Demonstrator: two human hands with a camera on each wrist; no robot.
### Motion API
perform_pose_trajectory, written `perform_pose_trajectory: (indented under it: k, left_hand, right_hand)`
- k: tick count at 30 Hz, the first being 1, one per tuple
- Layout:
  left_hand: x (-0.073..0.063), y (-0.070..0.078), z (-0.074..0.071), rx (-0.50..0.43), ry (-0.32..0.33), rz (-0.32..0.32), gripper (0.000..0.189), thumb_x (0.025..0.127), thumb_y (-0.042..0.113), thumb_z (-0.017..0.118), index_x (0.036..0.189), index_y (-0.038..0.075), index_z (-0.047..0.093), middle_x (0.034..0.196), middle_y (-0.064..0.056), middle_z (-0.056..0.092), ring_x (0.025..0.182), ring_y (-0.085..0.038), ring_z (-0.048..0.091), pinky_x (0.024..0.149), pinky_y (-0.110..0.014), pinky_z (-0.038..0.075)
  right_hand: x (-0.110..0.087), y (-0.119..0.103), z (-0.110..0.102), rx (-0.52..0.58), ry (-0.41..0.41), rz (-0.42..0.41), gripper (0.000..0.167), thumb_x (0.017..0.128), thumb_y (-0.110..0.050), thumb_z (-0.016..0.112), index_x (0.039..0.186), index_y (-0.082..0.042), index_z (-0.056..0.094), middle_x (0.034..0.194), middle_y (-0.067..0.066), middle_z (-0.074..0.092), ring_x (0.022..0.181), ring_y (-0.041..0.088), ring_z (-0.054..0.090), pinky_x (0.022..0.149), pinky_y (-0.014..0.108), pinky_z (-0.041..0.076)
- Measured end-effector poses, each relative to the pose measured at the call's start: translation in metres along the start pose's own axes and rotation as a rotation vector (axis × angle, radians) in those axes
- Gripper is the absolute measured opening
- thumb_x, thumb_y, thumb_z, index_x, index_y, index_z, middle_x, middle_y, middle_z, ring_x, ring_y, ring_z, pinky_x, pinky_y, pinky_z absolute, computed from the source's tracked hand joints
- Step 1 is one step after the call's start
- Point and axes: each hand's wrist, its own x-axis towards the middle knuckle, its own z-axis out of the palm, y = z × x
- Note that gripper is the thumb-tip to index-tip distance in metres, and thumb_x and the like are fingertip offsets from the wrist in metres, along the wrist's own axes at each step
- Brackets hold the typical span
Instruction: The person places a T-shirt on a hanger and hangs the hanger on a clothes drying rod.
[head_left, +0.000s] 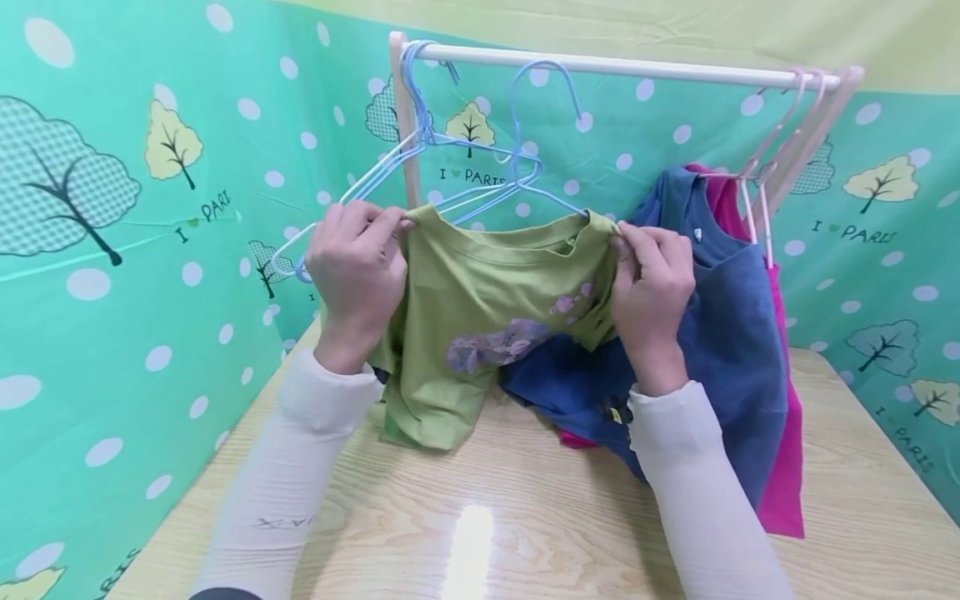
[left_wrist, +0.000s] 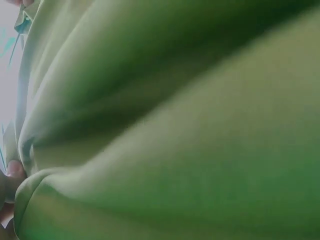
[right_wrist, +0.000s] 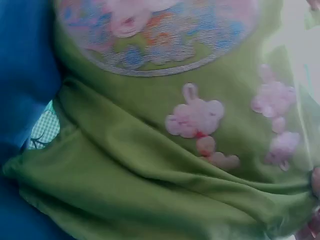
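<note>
A green T-shirt (head_left: 450,283) with a pink and purple print hangs between my hands. My left hand (head_left: 356,271) pinches it at the shoulder on the left of the neckline. On the other shoulder, my right hand (head_left: 654,275) pinches the fabric between thumb and fingers. A light blue hanger (head_left: 516,125) rises out of the neck opening, its lower part hidden by the shirt. Whether its hook rests on the rail cannot be told. Green cloth (left_wrist: 200,150) fills the left wrist view; printed pink shapes (right_wrist: 197,117) show in the right wrist view.
A clothes rack with a white rail (head_left: 637,68) spans the back. Blue and white hangers (head_left: 420,100) cluster at its left end. A blue shirt (head_left: 738,333) and a magenta garment (head_left: 783,492) hang at the right, above the wooden tabletop (head_left: 405,517).
</note>
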Motion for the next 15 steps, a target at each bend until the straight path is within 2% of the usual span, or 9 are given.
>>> perform_pose_trajectory:
  k: [4,8,11,15]
  left_hand:
    - [0.000,-0.007,-0.002,0.000,0.021,-0.009,0.032,0.101,0.026,0.067,0.082,0.004,0.080,0.073,-0.011,0.065,0.063,-0.033,0.052,0.053,-0.045,0.040]
    - [0.004,-0.015,-0.007,0.012,0.031,-0.017,0.033,0.100,0.028,0.067,0.083,0.003,0.080,0.072,-0.012,0.064,0.063,-0.034,0.051,0.054,-0.045,0.040]
    - [0.007,-0.018,-0.010,0.023,0.027,-0.023,0.032,0.100,0.028,0.068,0.085,0.003,0.081,0.074,-0.012,0.065,0.064,-0.034,0.051,0.055,-0.045,0.039]
    - [0.009,-0.020,-0.012,0.031,0.010,-0.023,0.029,0.100,0.026,0.069,0.087,0.003,0.082,0.076,-0.013,0.067,0.065,-0.034,0.050,0.056,-0.043,0.035]
  right_hand:
    - [0.001,0.008,-0.002,0.006,-0.068,0.018,0.022,0.103,-0.011,0.061,0.109,0.005,0.076,0.097,0.025,0.069,0.093,0.044,0.062,0.086,0.053,0.047]
    - [-0.003,0.014,-0.005,-0.004,-0.198,0.006,0.024,0.102,-0.012,0.064,0.116,0.003,0.074,0.105,0.022,0.071,0.100,0.042,0.064,0.092,0.052,0.051]
    - [-0.007,0.017,-0.007,-0.034,-0.303,-0.039,0.033,0.098,-0.017,0.070,0.124,0.004,0.070,0.112,0.023,0.069,0.104,0.041,0.064,0.094,0.052,0.052]
    - [-0.012,0.020,-0.005,-0.068,-0.340,-0.096,0.032,0.097,-0.014,0.071,0.121,0.007,0.068,0.110,0.025,0.068,0.102,0.042,0.064,0.093,0.053,0.053]
